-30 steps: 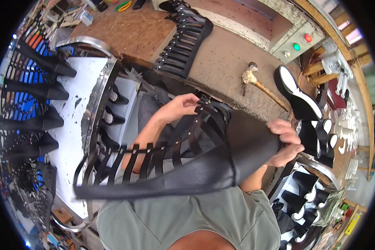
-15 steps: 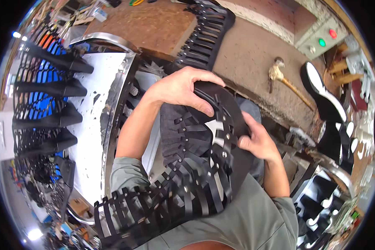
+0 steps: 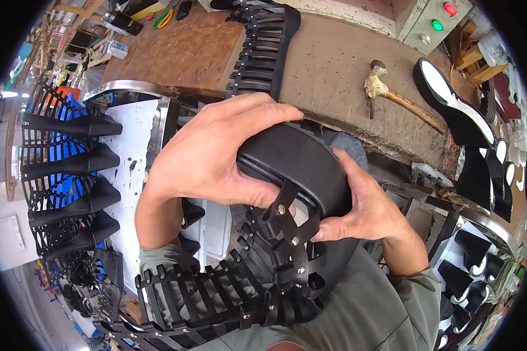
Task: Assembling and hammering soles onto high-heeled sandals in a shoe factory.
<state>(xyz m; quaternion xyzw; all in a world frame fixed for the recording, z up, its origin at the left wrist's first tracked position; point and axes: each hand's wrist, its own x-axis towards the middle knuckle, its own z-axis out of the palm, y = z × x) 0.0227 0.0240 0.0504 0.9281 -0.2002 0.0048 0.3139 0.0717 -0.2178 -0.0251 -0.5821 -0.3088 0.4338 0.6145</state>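
Black leather, or something like it, in both hands. Head view: a strappy boot (image 3: 298,255) was held just off the near edge of the bench (image 3: 328,64), its smooth toe end up toward that edge, its cage of riveted straps trailing to lower left across the grey-green shirt (image 3: 380,304). Left hand (image 3: 216,155) was gripping the toe end from the left, fingers spread over the far side, thumb pressed in by the straps. Right hand (image 3: 369,202) clasped the right side, fingers along the outer wall, thumb at a riveted strap near the opening.

On the bench: a second strappy boot (image 3: 260,52) lay along the right edge of a brown board (image 3: 181,47), reaching the near edge. Hammer (image 3: 407,103) near the right-hand near corner, head wrapped, handle slanting toward that corner. Black-and-white wedge sole (image 3: 451,99) at the right end. Red button (image 3: 450,9) and green button (image 3: 437,25) beyond the far edge.

Left of the bench, four black boots (image 3: 82,161) stood in a row along the white sheet's (image 3: 136,140) left edge.
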